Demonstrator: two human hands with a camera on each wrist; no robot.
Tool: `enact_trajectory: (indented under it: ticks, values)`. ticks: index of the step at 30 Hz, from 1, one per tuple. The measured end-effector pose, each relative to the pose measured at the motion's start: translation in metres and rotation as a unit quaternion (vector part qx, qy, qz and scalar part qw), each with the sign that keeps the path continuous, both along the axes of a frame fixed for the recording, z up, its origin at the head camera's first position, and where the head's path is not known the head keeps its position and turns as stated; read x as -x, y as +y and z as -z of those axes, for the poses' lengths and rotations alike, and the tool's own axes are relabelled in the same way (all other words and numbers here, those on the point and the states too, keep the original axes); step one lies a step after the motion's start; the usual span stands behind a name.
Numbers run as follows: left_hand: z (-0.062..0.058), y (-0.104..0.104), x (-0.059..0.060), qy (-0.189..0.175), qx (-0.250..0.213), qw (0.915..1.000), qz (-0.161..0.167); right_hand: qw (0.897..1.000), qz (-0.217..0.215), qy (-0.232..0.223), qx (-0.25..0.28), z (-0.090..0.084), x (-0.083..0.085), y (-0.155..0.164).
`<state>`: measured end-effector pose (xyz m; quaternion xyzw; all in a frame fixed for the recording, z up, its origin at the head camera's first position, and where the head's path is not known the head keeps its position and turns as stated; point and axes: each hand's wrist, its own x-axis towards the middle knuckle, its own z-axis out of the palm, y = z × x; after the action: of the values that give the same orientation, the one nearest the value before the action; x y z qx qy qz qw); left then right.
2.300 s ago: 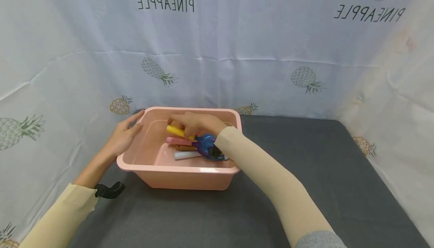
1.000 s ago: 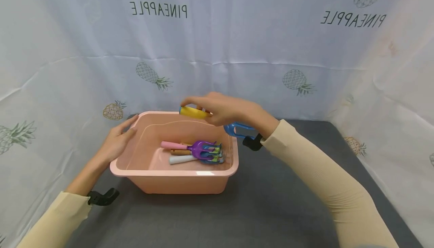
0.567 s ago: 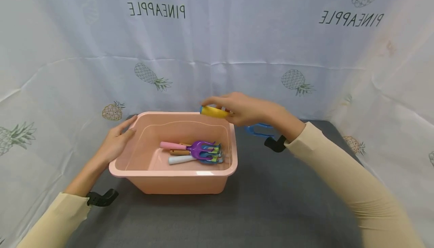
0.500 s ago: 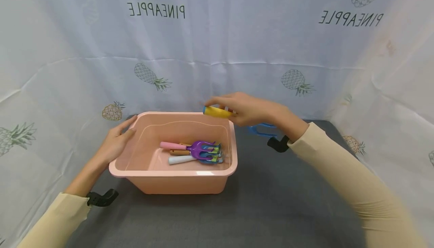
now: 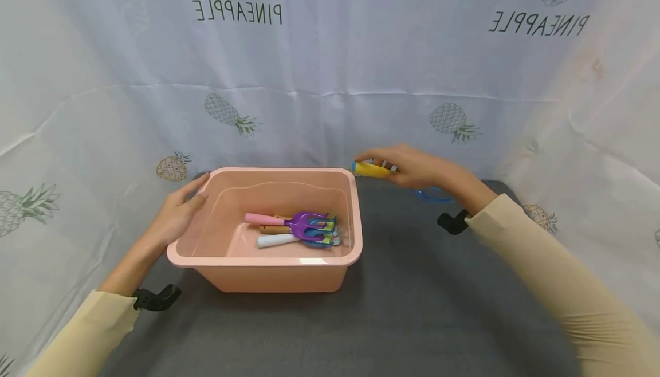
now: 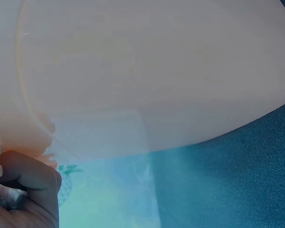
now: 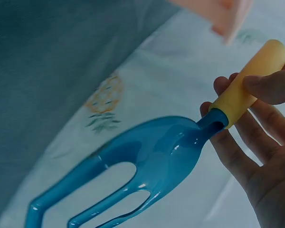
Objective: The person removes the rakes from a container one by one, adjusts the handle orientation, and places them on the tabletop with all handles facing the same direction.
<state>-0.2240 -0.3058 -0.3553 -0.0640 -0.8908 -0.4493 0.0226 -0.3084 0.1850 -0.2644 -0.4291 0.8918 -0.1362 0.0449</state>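
Observation:
My right hand [image 5: 412, 166] holds a small hand cultivator by its yellow handle [image 5: 372, 169], just past the pink basin's right rim and above the table. In the right wrist view the thumb and fingers pinch that handle, and the blue pronged head [image 7: 166, 147] points away from the hand. On the other side, my left hand [image 5: 177, 216] grips the left rim of the pink plastic basin [image 5: 268, 262]. Inside the basin lie several hand tools, among them a purple hand fork [image 5: 305, 227] with a pink handle and one with a white handle [image 5: 275, 240]. Their heads overlap.
The basin stands on a dark grey table [image 5: 412, 308]. A white curtain [image 5: 330, 50] with pineapple prints hangs close behind it and along both sides. Dark table surface extends to the right of the basin and in front.
My right hand has lifted the blue cultivator out of the basin and carried it right, past the rim. My left hand keeps its grip on the left rim.

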Motion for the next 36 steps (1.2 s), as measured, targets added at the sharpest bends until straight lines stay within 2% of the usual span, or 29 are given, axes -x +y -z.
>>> enact_trajectory:
  ticks: [13,18,25,29,36]
  values:
    - [-0.003,0.001,0.0,0.003,0.003,1.0,-0.004,0.999,0.04,-0.02,-0.023,0.056,0.032,0.037]
    - [-0.003,0.001,0.001,0.002,0.003,1.0,0.0,0.997,0.055,-0.043,-0.018,0.076,0.038,0.041]
    - [-0.002,0.002,0.001,0.004,-0.006,1.0,0.002,0.998,0.052,-0.036,-0.025,0.105,0.048,0.041]
    - [-0.004,0.003,0.0,0.003,-0.008,1.0,0.001,0.997,0.053,-0.051,-0.027,0.117,0.049,0.042]
    - [-0.004,0.003,-0.002,-0.005,-0.002,1.0,0.0,0.997,0.046,-0.04,-0.047,0.136,0.054,0.043]
